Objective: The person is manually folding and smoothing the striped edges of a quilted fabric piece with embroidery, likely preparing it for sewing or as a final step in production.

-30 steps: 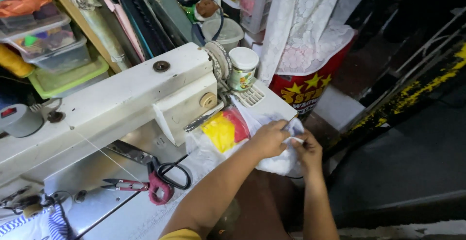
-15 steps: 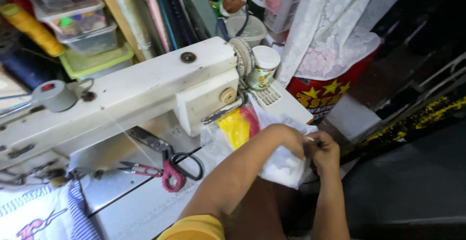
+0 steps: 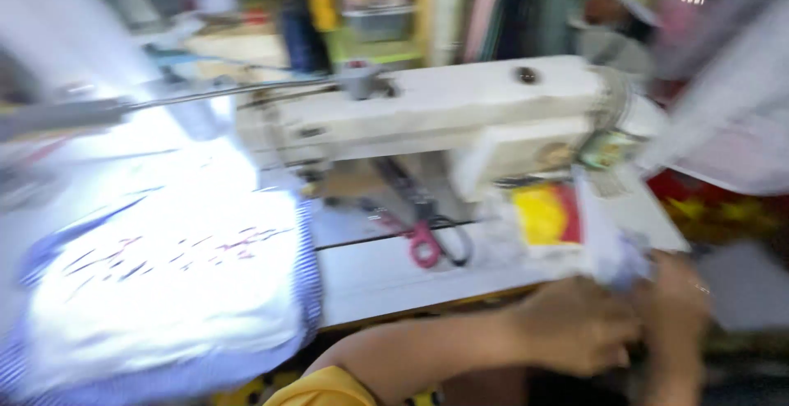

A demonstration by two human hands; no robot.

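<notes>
While both hands met at the table's right edge, the left hand (image 3: 575, 328) and right hand (image 3: 674, 307) pinched white cloth (image 3: 612, 250). Pink-handled scissors (image 3: 427, 242) lay near the sewing machine (image 3: 460, 118).

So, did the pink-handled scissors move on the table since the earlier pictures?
No. The pink-handled scissors lie in front of the sewing machine as before; only the camera swung.

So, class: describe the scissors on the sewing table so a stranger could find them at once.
Start at the big cream sewing machine. On the white table just in front of it lie the scissors, between the striped cloth and the yellow-and-red piece. Their pink handle sets them apart.
</notes>
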